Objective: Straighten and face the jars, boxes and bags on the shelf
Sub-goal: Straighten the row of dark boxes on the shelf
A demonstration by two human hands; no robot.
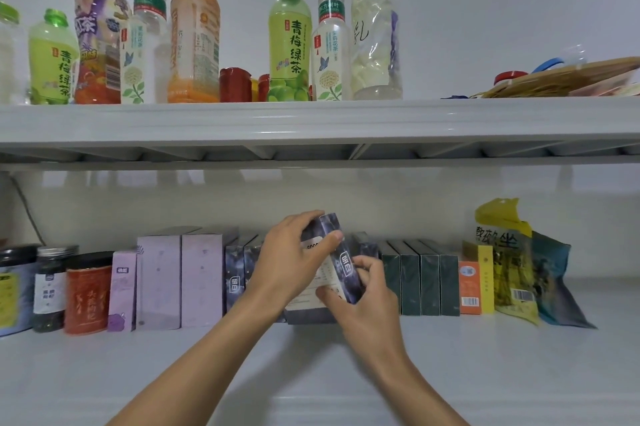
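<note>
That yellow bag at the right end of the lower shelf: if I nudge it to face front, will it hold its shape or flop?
The yellow bag will probably flop: its top is crumpled and folded over, and it leans rather than standing square. Its film looks glossy, so the fingers may slip. It appears to touch the yellow box and the teal bag, so a push would likely shift them too.

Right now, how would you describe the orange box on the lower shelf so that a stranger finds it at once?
Look at the lower shelf, right of both hands. After the row of dark green boxes stands the small orange box, touching a taller yellow box. It is the only orange box and the shortest in that row.
</note>
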